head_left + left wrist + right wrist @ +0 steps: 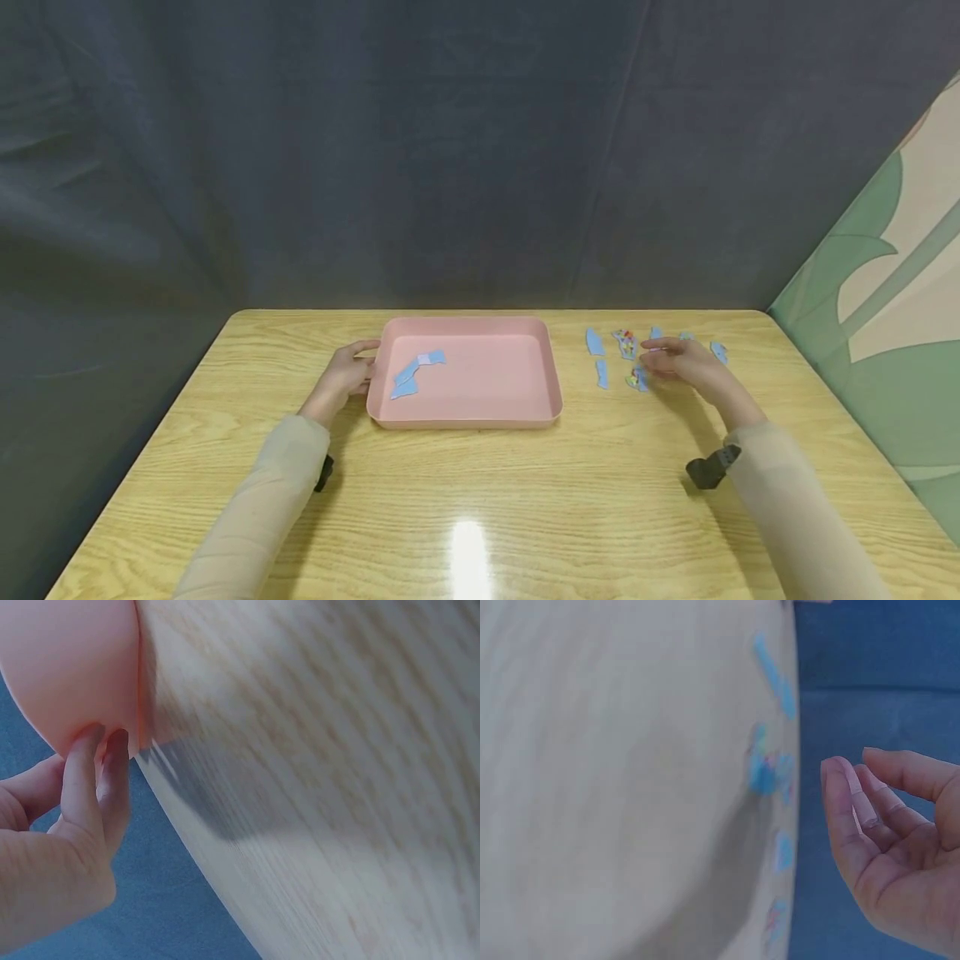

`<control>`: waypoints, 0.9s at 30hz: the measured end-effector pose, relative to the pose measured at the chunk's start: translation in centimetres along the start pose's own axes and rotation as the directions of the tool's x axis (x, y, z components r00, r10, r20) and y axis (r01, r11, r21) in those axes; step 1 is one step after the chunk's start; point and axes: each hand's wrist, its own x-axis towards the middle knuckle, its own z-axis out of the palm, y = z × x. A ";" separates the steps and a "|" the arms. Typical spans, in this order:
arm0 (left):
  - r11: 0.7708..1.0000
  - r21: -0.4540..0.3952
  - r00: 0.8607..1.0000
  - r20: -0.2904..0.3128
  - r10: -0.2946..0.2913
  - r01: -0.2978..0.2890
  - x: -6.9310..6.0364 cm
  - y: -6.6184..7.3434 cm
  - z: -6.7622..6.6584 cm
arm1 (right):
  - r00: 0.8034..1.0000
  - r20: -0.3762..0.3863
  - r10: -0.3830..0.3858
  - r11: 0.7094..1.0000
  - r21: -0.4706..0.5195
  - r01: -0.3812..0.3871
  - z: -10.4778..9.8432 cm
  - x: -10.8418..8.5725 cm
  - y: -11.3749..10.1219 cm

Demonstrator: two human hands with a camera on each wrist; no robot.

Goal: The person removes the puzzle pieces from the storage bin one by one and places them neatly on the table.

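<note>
My left hand (347,377) is at the left end of a shallow pink tray (487,423). In the left wrist view, its fairly straight fingers (81,787) touch the tray's outer wall (82,675). Inside the tray, several flat light-blue puzzle pieces (406,387) lie in a bent row at the left. Over the right side of the table hovers my right hand (678,364), thumb and fingers apart, holding nothing. Beneath and around it lie loose pieces, including a blue and yellow one (636,379) and a multicoloured one (626,343); the hand partly hides some.
Left of the right hand are two plain blue pieces, a long one (594,342) and a narrow one (602,374). Another patterned piece (719,352) lies farther right. A dark curtain (480,167) hangs behind the wooden table (570,500), and a leaf-patterned surface (900,333) borders its right side.
</note>
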 end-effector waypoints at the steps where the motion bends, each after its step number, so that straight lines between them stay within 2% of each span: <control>1: 1.000 0.001 1.000 0.000 0.001 -0.001 0.0 0.0 0.0 | 1.000 -0.005 -0.007 1.000 -0.012 0.007 0.1 0.1 -0.5; 5: 1.000 0.009 1.000 0.002 0.005 -0.005 -0.2 0.1 -0.1 | 0.999 0.008 -0.034 0.999 -0.012 0.034 1.1 0.7 -2.7; 8: 1.000 0.016 1.000 0.006 0.008 -0.008 -0.3 0.2 -0.1 | 0.998 0.020 -0.067 0.998 0.014 0.067 2.6 1.4 -4.4; 18: 0.999 0.034 1.000 0.008 0.006 -0.007 -0.5 0.3 -0.1 | 0.993 0.063 -0.100 0.994 0.061 0.096 10.2 5.3 -9.7; 24: 1.000 0.029 1.000 0.011 -0.001 0.000 -0.4 0.3 0.1 | 0.984 0.071 -0.162 0.984 0.081 0.157 14.2 7.0 -11.4; 27: 1.000 0.030 1.000 0.010 0.001 -0.001 -0.4 0.3 0.1 | 0.986 0.071 -0.150 0.987 0.073 0.145 15.7 7.4 -12.0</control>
